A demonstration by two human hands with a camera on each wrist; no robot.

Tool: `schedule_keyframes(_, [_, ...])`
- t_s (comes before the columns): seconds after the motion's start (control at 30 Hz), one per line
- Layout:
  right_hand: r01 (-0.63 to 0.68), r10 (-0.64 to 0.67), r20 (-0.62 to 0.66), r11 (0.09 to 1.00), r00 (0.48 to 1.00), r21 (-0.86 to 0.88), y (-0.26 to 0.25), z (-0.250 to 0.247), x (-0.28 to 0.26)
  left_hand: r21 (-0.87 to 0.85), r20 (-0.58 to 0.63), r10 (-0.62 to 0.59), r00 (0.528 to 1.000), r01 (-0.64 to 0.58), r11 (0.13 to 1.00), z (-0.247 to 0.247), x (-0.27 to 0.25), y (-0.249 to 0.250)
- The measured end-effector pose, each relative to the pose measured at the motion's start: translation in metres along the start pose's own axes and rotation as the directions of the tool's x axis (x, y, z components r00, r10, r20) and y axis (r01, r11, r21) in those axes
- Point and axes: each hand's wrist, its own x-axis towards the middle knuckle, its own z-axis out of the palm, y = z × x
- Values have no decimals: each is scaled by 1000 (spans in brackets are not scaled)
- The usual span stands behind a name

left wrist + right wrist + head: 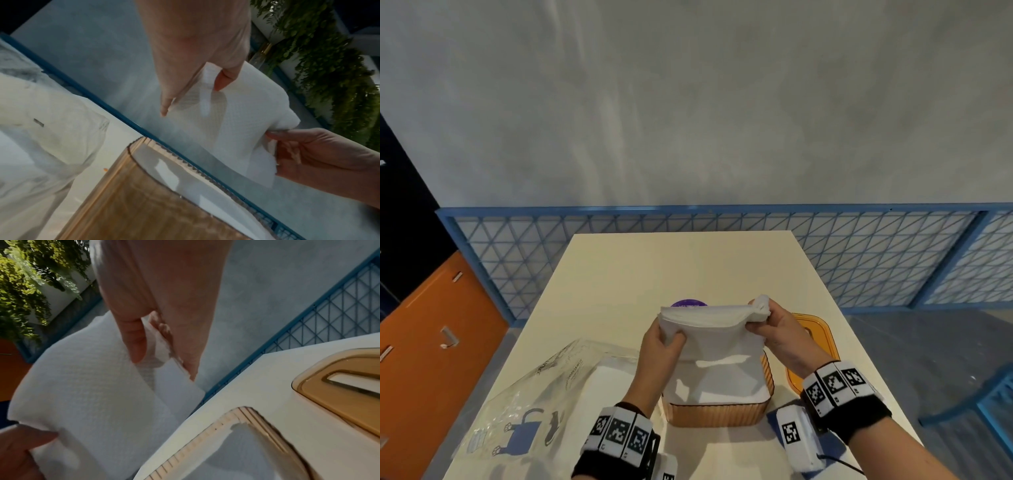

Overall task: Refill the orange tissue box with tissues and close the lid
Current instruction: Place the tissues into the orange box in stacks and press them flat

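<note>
Orange tissue box (717, 413) open; my left hand (659, 346) & right hand (774, 325) pinch tissue stack (709, 318) ends above it, lid (816, 346) beside.

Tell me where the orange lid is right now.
In the head view the orange lid lies flat on the table, right of the open tissue box, partly hidden behind the right hand.

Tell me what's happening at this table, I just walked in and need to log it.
A person holds a stack of white tissues in both hands, left hand and right hand gripping opposite ends, just above the open orange tissue box. Some tissues already lie inside. The orange lid lies on the table to the right, and a clear plastic wrapper sits to the left.
</note>
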Motion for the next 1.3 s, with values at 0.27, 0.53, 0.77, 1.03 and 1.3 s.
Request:
schedule_keyframes(0.27, [-138, 131, -144, 990, 981, -40, 43, -1, -6, 73, 25, -97, 995, 95, 993, 9, -12, -34])
schedule_keyframes(0.53, [-164, 140, -163, 976, 977, -141, 40, -3, -9, 111, 20, -54, 998, 51, 993, 5, -11, -29])
schedule_keyframes(0.77, [-179, 158, -144, 972, 977, -150, 23, -1, -5, 158, 28, -66, 997, 61, 986, -1, -2, -19])
schedule_keyframes(1.03, [-242, 236, -52, 959, 970, -147, 5, -2, -7, -137, 116, -285, 951, 300, 944, -10, 0, -12])
schedule_keyframes(1.3, [-20, -13, -129, 969, 992, -247, -1, 6, -16, 69, 61, 37, 997, -41, 997, -7, -2, -4])
